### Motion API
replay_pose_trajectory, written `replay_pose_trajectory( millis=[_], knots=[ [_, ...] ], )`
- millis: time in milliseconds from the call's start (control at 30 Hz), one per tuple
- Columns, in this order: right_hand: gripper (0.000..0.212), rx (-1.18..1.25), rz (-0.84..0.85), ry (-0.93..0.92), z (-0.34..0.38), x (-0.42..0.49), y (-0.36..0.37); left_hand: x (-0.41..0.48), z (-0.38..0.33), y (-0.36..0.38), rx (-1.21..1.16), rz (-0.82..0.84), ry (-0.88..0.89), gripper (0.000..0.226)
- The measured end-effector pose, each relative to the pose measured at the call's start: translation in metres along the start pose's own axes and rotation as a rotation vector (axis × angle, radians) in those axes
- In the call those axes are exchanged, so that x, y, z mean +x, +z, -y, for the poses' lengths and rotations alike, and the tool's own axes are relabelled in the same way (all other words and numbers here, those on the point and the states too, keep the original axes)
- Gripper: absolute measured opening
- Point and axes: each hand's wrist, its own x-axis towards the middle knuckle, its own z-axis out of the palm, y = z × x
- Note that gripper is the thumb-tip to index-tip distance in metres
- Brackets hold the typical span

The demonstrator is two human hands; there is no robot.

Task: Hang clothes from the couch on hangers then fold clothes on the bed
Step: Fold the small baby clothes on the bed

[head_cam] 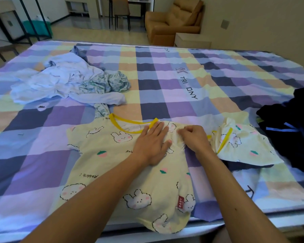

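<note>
Your forearms come in over the near edge of the bed (165, 81), both reaching onto the yellow rabbit-print shirt (112, 163).

Left hand (152, 142): released, fingers straight, palm pressed flat on the shirt just below the yellow collar band (113, 118).

Right hand (193, 137): fingers curled, pinching a bunched fold of the shirt at the shoulder on your right side, just beside your left fingertips.

Shirt: spread on the checked bedsheet, neck pointing away from you, hem reaching the near bed edge. A red label (181, 201) sits near the hem.

Just right of the shirt: a smaller matching yellow garment (244, 148), crumpled. You cannot tell whether it touches the shirt, as your right wrist covers the gap.

Further right of the shirt: a heap of dark navy clothes (291, 123).

Beyond the shirt, to its left: a loose pile of pale blue clothes (63, 81) with a green floral piece (111, 83) lying against it.

Well beyond the shirt, off the bed: a tan armchair (174, 20) and a low cabinet (191, 41) beside it.
</note>
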Motion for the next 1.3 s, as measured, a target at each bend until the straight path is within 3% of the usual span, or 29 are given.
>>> replay_pose_trajectory(
  millis=[100, 267, 467, 600, 700, 833, 933, 1000, 1100, 1200, 1300],
  knots=[
    [0.03, 0.143, -0.062, 0.059, -0.004, -0.001, -0.008, 0.0, 0.0, 0.0, -0.005, -0.003, -0.003, 0.074],
    [0.013, -0.221, -0.119, -0.064, -0.01, -0.013, -0.005, 0.001, 0.0, 0.002, -0.006, -0.004, 0.001, 0.077],
    [0.087, -0.324, -0.142, 0.012, 0.002, -0.026, 0.0, -0.006, -0.018, -0.007, -0.002, -0.034, -0.065, 0.077],
    [0.104, -0.2, -0.114, 0.077, 0.003, -0.02, -0.004, -0.039, -0.044, 0.003, -0.068, -0.014, -0.02, 0.088],
    [0.102, -0.011, -0.107, 0.087, 0.006, -0.016, -0.004, -0.048, -0.046, 0.003, -0.083, 0.037, -0.016, 0.08],
    [0.09, 0.143, 0.014, -0.196, 0.019, -0.021, 0.0, -0.056, -0.042, -0.022, -0.194, 0.169, -0.018, 0.069],
    [0.076, 0.335, 0.173, -0.346, 0.026, -0.026, 0.007, -0.075, -0.037, -0.035, -0.214, 0.17, 0.006, 0.066],
    [0.061, 0.337, 0.143, -0.425, 0.024, -0.026, 0.011, -0.088, -0.034, -0.041, -0.194, 0.164, 0.026, 0.061],
    [0.058, 0.063, 0.179, -0.55, 0.02, -0.028, 0.018, -0.102, -0.027, -0.049, -0.196, 0.15, 0.046, 0.05],
    [0.051, -0.338, 0.384, -0.704, 0.009, -0.027, 0.034, -0.11, -0.019, -0.059, -0.213, 0.114, -0.001, 0.055],
    [0.053, -0.742, 0.456, -0.544, 0.001, -0.031, 0.038, -0.12, -0.004, -0.074, -0.314, 0.04, -0.088, 0.072]
  ],
)
